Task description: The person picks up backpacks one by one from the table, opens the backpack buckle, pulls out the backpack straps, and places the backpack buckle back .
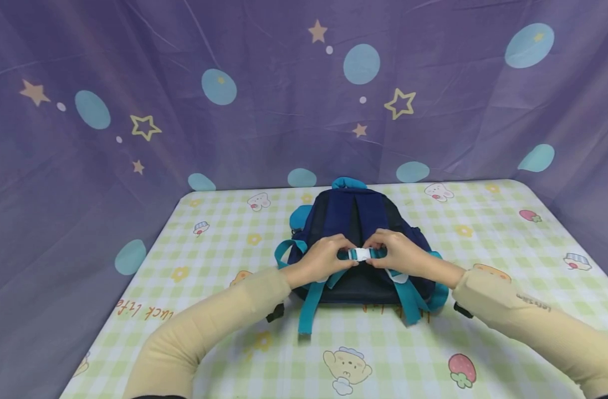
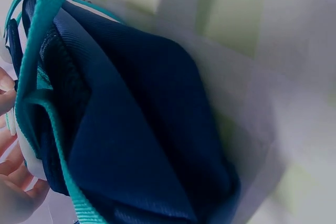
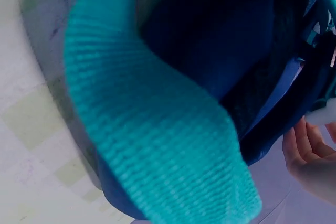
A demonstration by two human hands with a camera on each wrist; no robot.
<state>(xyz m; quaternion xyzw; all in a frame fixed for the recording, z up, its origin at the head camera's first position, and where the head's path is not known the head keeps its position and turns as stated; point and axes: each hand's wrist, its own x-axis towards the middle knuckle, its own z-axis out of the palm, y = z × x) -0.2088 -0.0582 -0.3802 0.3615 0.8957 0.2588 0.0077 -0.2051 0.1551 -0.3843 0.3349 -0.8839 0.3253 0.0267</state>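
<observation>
A navy blue backpack (image 1: 351,213) with teal straps lies on the table, its strap side facing up. Across its middle runs a white buckle (image 1: 362,254) on a teal strap. My left hand (image 1: 326,257) pinches the buckle strap's left end between thumb and fingers. From the other side, my right hand (image 1: 396,254) pinches the strap at the buckle's right end. The buckle halves look joined. In the left wrist view, fingers of the left hand (image 2: 16,182) show at the edge beside the bag. The right hand (image 3: 315,156) appears at the right wrist view's edge.
A checked tablecloth (image 1: 224,221) with cartoon prints covers the table. Loose teal strap ends (image 1: 311,310) hang toward the near side of the bag. Behind the table hangs a purple curtain (image 1: 284,138) with stars and dots.
</observation>
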